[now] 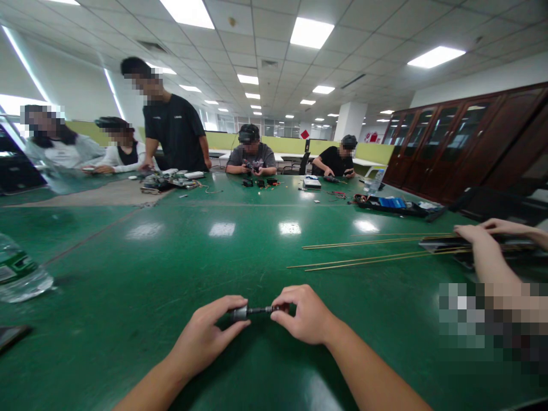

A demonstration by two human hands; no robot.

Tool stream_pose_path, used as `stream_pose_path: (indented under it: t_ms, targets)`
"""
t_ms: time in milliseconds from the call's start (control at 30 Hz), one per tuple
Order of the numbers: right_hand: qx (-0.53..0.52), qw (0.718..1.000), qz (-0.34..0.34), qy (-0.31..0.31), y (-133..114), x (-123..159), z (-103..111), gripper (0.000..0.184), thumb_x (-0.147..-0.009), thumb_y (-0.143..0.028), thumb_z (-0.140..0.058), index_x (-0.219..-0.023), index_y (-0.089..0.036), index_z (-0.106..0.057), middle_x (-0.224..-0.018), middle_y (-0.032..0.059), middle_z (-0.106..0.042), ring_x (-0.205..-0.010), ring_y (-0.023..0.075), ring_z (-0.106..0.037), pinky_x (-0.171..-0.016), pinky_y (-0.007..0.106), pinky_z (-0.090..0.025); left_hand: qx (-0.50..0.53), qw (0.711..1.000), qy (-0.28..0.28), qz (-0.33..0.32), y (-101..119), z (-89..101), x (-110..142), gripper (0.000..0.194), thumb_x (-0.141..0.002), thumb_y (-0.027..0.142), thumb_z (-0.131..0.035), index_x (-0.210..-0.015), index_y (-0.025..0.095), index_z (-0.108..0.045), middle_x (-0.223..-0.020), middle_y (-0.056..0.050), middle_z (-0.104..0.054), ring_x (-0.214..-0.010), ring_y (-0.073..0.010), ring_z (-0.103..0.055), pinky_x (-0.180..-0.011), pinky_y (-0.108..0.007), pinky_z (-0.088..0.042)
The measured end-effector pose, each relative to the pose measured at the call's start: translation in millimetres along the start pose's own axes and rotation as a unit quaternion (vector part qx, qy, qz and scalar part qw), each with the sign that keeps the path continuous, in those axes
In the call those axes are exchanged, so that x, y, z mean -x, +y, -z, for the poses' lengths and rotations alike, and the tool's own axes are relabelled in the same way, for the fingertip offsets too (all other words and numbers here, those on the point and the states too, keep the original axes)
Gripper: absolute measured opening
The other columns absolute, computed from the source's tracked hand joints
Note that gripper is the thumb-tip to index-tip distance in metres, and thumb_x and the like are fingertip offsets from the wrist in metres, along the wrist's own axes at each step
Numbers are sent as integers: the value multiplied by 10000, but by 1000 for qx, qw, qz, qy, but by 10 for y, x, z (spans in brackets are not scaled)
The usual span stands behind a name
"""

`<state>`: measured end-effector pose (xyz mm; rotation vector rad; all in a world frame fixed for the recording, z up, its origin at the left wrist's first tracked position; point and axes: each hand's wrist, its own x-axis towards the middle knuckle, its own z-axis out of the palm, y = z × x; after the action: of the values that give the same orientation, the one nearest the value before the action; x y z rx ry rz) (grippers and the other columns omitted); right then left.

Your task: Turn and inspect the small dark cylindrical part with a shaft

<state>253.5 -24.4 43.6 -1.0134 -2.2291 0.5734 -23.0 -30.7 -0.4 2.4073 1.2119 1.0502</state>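
Just above the green tabletop, a small dark metal shaft with a thick cylindrical end (241,313) lies level between my two hands. My left hand (209,328) pinches the thick grey-and-black end between thumb and fingers. At the thin end, my right hand (303,314) is closed with thumb and forefinger, covering part of that tip. A reddish-brown bit shows between those fingers. The exact kind of part is too small to make out.
Long thin brass-coloured rods (342,245) stick out from black parts at right, beside a co-worker's hands (483,237). A water bottle (21,277) stands at left, near a dark flat object (12,335). Across the green table (171,257), several people sit or stand among electronics and a black tray (398,206).
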Motion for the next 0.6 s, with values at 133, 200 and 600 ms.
stream_pose_path:
  t_ms: [133, 200, 600]
  targets:
    - [2, 1000, -4, 0, 1, -2, 9, 108, -849, -234, -690, -913, -199, -768, -791, 24, -705, -717, 156, -639, -707, 256, -477, -4, 1000, 2, 3, -2, 6, 5, 370, -867, 358, -710, -1219, 281, -623, -1183, -36, -699, -1102, -210, -672, -984, -346, -563]
    - [2, 1000, -5, 0, 9, -3, 8, 107, -849, -235, -689, -910, -200, -769, -790, 25, -705, -716, 156, -639, -705, 256, -477, -6, 1000, 1, 5, -4, 7, 6, 367, -870, 357, -708, -1219, 285, -620, -1184, -30, -698, -1103, -205, -670, -987, -345, -560]
    - [3, 1000, -5, 6, 14, 1, 11, 96, -840, -231, -695, -895, -199, -767, -782, 21, -705, -715, 155, -641, -710, 256, -471, -13, 1000, 0, 3, -21, 18, 9, 373, -874, 351, -707, -1228, 301, -599, -1189, -13, -694, -1109, -189, -663, -995, -342, -551]
